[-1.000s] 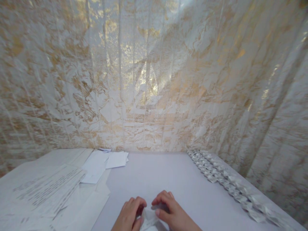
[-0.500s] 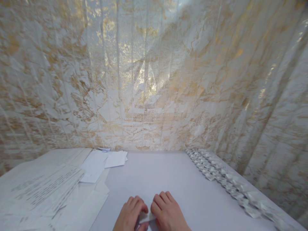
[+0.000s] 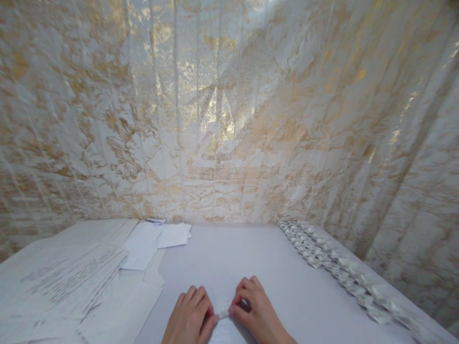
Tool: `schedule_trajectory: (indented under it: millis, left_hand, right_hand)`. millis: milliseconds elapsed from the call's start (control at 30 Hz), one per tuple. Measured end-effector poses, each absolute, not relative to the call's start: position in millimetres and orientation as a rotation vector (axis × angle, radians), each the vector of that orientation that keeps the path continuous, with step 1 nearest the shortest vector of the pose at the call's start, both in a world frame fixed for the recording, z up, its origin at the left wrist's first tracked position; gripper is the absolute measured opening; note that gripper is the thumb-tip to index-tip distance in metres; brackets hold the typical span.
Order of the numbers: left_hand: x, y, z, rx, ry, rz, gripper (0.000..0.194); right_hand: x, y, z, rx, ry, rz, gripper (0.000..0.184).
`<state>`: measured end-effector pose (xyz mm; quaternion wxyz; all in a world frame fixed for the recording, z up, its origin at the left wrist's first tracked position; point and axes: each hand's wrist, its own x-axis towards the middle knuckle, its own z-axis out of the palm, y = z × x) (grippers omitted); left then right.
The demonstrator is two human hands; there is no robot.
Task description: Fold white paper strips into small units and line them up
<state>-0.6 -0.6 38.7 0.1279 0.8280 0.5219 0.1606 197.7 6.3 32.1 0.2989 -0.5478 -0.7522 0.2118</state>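
My left hand point(image 3: 190, 317) and my right hand point(image 3: 256, 313) rest side by side on the white table point(image 3: 233, 258) at the bottom edge of the view. Between them lies a small white folded paper point(image 3: 223, 316). Both hands pinch it with curled fingers, the left on its left side, the right on its right end. The lower part of the paper runs out of view.
Printed white sheets point(image 3: 71, 282) lie spread over the left of the table, with smaller blank slips point(image 3: 158, 238) behind them. A long row of several small folded paper pieces point(image 3: 337, 267) runs along the right edge. A gold-patterned curtain point(image 3: 229, 119) hangs behind the table.
Both hands shifted slightly on the paper; the fingers went from pressing flat over it to pinching its ends, and more of the paper shows between them.
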Motion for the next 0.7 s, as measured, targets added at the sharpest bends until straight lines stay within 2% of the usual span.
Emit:
schedule_trajectory:
  millis: [333, 700]
  left_hand:
    - [2.2, -2.8, 35.6, 2.403, 1.585, 0.510, 0.022]
    - [4.4, 1.9, 26.6, 2.437, 1.675, 0.549, 0.016]
  right_hand:
    - [189.9, 10.3, 28.0, -1.531, -2.060, 0.435, 0.015]
    - [186.7, 8.3, 33.1, -1.565, -2.092, 0.390, 0.017]
